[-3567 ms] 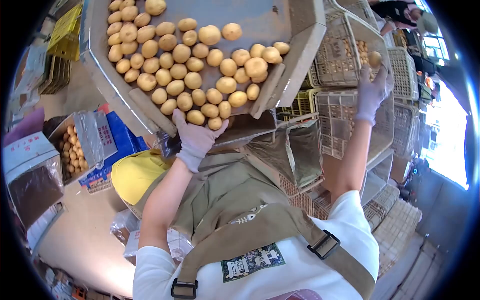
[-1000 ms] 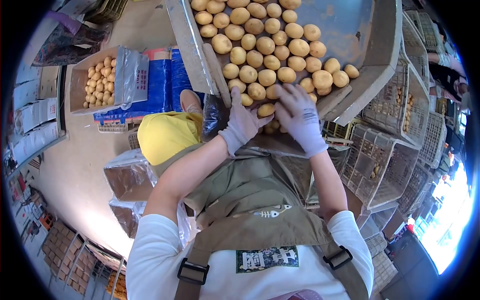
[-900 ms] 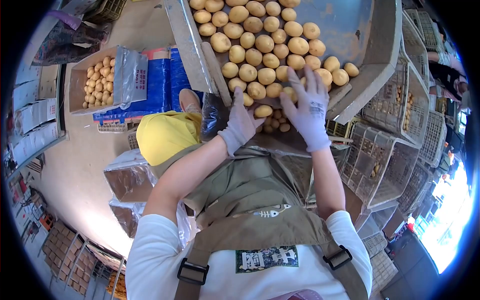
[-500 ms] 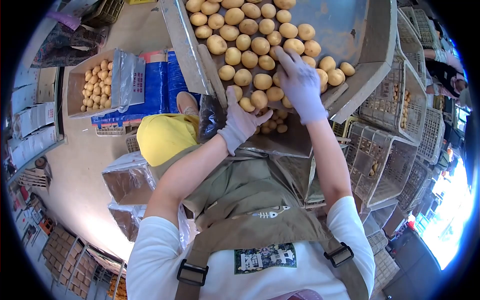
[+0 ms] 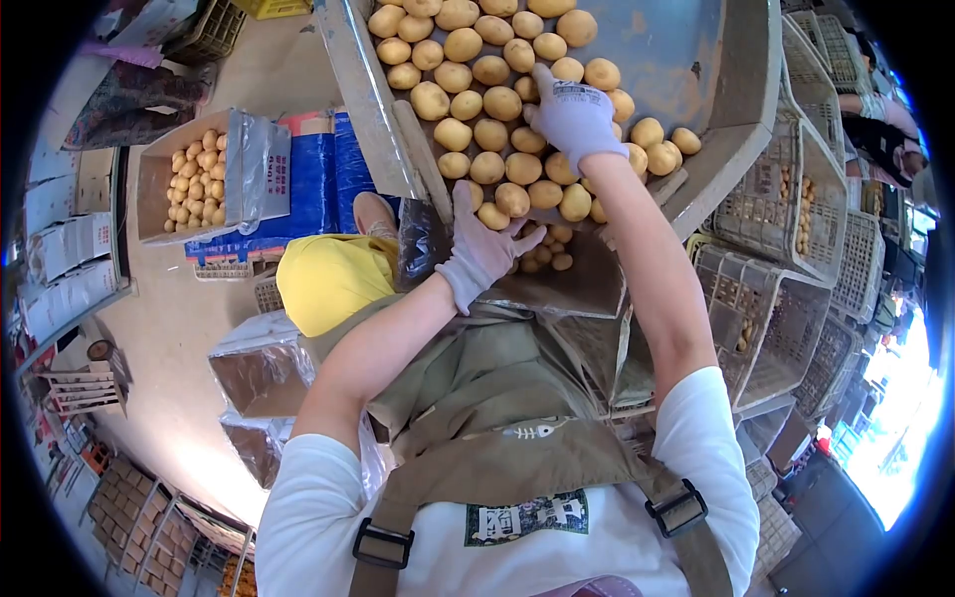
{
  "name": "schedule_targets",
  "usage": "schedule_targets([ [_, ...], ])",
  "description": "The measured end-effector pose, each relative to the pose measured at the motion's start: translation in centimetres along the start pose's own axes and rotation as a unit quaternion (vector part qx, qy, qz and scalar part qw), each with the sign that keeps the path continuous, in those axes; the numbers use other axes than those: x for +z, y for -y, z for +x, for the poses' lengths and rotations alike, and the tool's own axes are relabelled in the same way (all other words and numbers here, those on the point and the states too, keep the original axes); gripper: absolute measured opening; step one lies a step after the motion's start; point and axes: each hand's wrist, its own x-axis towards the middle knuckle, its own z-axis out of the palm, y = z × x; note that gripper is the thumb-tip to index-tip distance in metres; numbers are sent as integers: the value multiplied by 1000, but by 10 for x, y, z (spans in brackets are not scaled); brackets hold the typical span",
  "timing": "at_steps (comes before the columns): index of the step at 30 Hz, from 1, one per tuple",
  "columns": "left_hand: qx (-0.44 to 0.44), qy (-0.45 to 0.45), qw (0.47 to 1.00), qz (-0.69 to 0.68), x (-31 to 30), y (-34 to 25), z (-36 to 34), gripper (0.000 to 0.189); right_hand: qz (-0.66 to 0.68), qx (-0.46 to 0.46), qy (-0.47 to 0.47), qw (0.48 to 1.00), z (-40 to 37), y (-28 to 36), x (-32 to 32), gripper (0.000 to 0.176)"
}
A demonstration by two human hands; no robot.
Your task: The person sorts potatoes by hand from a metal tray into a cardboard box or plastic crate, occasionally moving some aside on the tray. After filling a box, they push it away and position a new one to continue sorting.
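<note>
Pale yellow potatoes [image 5: 489,134] cover much of the metal sorting chute [image 5: 657,60] in front of me. My right hand [image 5: 575,114], in a light glove, rests among them with a finger and thumb apart against nearby potatoes; its other fingers are partly hidden. At the chute's lower lip, my left hand [image 5: 479,251], also gloved, is spread open beside the lowest potatoes. Below that lip stands a box [image 5: 572,284] lined with dark plastic, with several potatoes inside.
A carton full of potatoes [image 5: 239,184] sits on a blue-covered stack at left. Plastic-lined empty cartons [image 5: 261,373] stand on the floor by my left side. Plastic crates [image 5: 751,308] are piled at right, some holding potatoes. A person's arm [image 5: 885,109] shows at far right.
My right hand has moved up and slightly left across the potatoes, its fingers now more bent. Potatoes near the lip have shifted down a little. My left hand stays at the lip.
</note>
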Motion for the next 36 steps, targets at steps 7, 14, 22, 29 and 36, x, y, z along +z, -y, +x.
schedule_targets([
  [7, -18, -7, 1000, -1, 2, -4, -2, 78, 96, -62, -411, 905, -110, -102, -1, 41],
  [14, -8, -19, 1000, 5, 1, 1, 3, 78, 183, 24, -367, 912, -144, -108, -21, 35],
  [22, -13, 15, 1000, 0, -3, -1, 2, 78, 53, -35, -66, 996, -46, 6, 20, 34],
  [29, 3, -14, 1000, 13, 6, -2, -1, 74, 281, -94, -275, 915, -86, -49, 23, 22],
  [36, 5, -3, 1000, 0, -5, 2, 6, 72, 58, -89, -212, 972, -12, 5, 0, 36],
])
